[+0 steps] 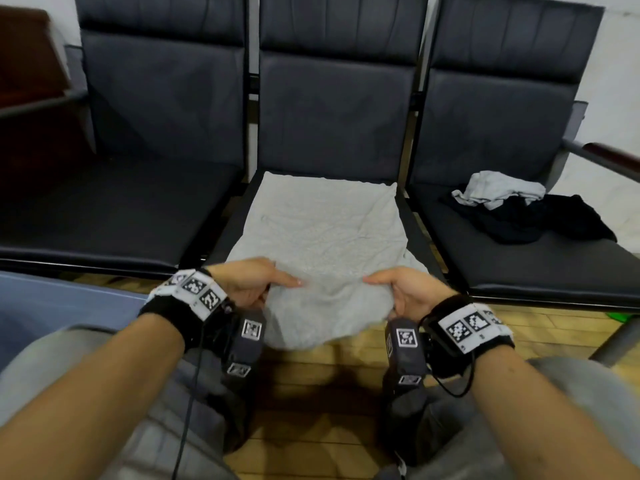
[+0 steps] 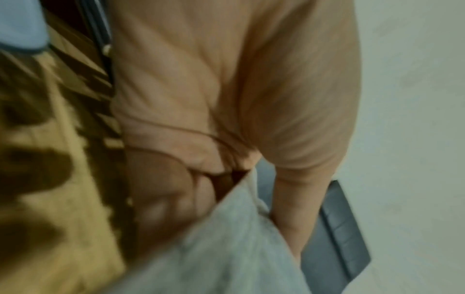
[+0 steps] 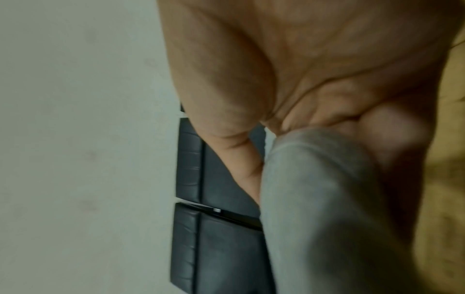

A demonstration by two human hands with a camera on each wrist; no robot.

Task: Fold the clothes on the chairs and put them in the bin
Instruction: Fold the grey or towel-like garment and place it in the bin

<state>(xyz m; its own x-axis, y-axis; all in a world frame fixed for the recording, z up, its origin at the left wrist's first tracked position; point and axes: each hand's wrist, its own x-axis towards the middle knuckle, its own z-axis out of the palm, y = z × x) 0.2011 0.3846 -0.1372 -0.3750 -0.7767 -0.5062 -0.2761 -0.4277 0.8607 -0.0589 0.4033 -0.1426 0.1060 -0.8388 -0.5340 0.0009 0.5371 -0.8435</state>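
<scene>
Grey fabric first, from the head view: a light grey garment is spread over the middle chair seat, its near edge hanging off the seat's front edge. The left hand and right hand each pinch that near edge, thumb on top, fingers curled underneath, so both grips are clamped on the cloth. Looks to me like the first fold on this piece is only just starting. On the right chair seat, toward its back right corner, a crumpled pale grey garment sits on top of a black garment, neither folded. The left seat holds no clothes that I can see. A bluish surface at the lower left edge might be the bin, but I can't tell, and nothing in it shows. So by my reckoning at least three pieces are left to fold.

Left wrist view: blurry, but the palm closes round the grey cloth, thumb on one side.

Right wrist view: same deal, fingers and thumb wrapped on the grey cloth, dark chair backs behind it.
</scene>
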